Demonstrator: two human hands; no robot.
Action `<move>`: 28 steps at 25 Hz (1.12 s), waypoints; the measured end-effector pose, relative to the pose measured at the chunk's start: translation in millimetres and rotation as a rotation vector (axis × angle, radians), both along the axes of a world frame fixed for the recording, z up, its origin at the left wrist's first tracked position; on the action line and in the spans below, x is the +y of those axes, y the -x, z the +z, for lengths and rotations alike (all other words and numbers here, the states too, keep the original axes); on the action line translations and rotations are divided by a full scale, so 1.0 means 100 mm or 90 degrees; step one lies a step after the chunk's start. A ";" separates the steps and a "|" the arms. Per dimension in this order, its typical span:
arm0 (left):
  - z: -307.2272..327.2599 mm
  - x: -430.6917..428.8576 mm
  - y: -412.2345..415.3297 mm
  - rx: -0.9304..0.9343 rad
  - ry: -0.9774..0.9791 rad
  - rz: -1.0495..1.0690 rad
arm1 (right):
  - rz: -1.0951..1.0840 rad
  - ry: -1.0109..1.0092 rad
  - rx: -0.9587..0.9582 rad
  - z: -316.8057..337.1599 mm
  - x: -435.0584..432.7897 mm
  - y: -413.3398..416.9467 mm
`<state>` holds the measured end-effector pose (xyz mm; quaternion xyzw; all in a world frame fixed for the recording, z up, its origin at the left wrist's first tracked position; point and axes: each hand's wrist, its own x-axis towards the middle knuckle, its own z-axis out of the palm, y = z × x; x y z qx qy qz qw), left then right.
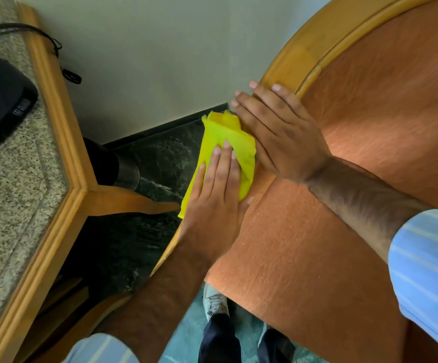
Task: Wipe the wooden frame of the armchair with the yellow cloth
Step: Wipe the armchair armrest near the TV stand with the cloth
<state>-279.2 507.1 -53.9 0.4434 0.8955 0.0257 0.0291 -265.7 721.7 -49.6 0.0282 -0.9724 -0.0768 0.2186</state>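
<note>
Two hands work at the armchair's side. The left hand [212,203] lies flat, fingers extended, pressing the yellow cloth [228,148] against the wooden frame [304,51] where it meets the orange upholstery [369,127]. The right hand [278,134] rests spread open on the frame just above, touching the cloth's edge. A granite-topped table [10,200] stands nearby.

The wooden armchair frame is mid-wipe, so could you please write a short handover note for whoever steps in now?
Left hand: flat, pressing the crumpled yellow cloth against the armchair's edge.
Right hand: open, bracing on the curved light wooden frame beside the orange upholstery.
Done: cannot tell how much is wiped.
Left: probably the upper curve above the right hand.
</note>
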 end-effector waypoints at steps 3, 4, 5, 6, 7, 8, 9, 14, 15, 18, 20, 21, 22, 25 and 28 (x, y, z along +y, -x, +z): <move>-0.02 -0.51 -0.16 0.009 0.083 -0.093 | -0.005 0.007 -0.006 0.02 -0.01 -0.01; -0.04 -0.73 -0.23 0.011 0.108 -0.119 | -0.004 0.007 -0.010 0.02 -0.01 -0.01; -0.05 -0.96 -0.31 0.016 0.130 -0.138 | -0.003 0.008 -0.014 0.02 0.00 -0.01; -0.05 -1.18 -0.39 0.017 0.146 -0.148 | -0.002 0.007 -0.018 0.02 0.00 -0.02; -0.06 -1.37 -0.47 0.017 0.157 -0.154 | -0.003 0.006 -0.024 0.02 0.01 -0.01; -0.05 -1.51 -0.51 0.021 0.164 -0.157 | -0.005 0.006 -0.028 0.01 0.01 -0.01; -0.04 -1.58 -0.54 0.021 0.169 -0.158 | -0.005 0.006 -0.030 -0.01 0.01 -0.01; 0.19 -1.48 -0.50 -0.087 0.143 -0.142 | -0.028 0.009 -0.053 0.04 -0.04 -0.02; 0.25 -1.45 -0.44 -0.141 0.079 -0.115 | -0.040 0.024 -0.064 0.09 -0.07 -0.03; 0.35 -1.26 -0.11 -0.289 -0.146 0.073 | -0.077 0.209 -0.035 0.20 -0.34 -0.25; 0.38 -1.02 0.19 -0.438 -0.192 0.241 | -0.169 0.479 0.016 0.21 -0.80 -0.56; 0.38 -0.91 0.33 -0.519 -0.167 0.303 | -0.256 0.660 0.030 0.22 -1.11 -0.73; 0.36 -0.82 0.43 -0.587 -0.122 0.340 | -0.370 0.867 0.034 0.20 -1.45 -0.88; 0.30 -0.75 0.58 -0.643 -0.078 0.351 | -0.593 1.365 -0.152 0.22 -2.37 -1.12; 0.35 -0.72 0.56 -0.619 -0.087 0.331 | -0.605 1.442 -0.285 0.20 -2.80 -1.19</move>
